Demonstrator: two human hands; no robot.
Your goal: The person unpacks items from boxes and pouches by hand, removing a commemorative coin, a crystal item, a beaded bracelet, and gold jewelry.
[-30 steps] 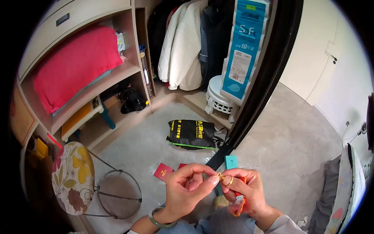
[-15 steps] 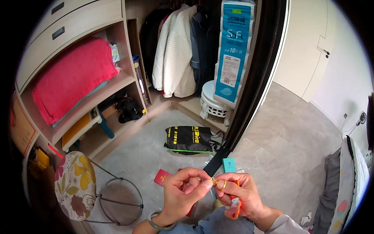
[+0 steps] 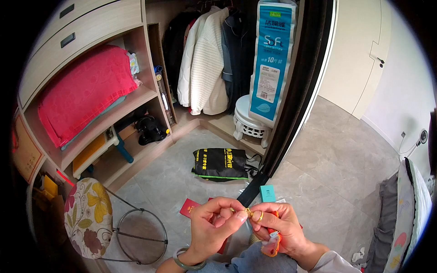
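Observation:
Near the bottom centre, my left hand (image 3: 215, 224) is closed, thumb and forefinger pinching one side of a small gold-coloured clasp (image 3: 248, 212). My right hand (image 3: 286, 231) pinches its other side. From the fingers of my right hand hangs an orange-and-white piece (image 3: 272, 247), like a small pouch or ribbon; my fingers partly hide it. A gold ring (image 3: 261, 216) is on a finger of that hand, and a pale bangle (image 3: 187, 259) circles my left wrist. Below the hands lies blue-grey cloth (image 3: 259, 260) over my lap.
Beyond my hands on the floor lie a black drawstring bag (image 3: 221, 164), a teal box (image 3: 267, 193) and a red booklet (image 3: 189, 208). A flower-patterned stool (image 3: 88, 218) is tipped over at left. An open wardrobe holds hanging clothes (image 3: 209, 61) and a white stool (image 3: 248, 116).
Almost nothing differs. Both hands keep their pinch on the gold clasp, with only a very slight shift of the fingers and the view.

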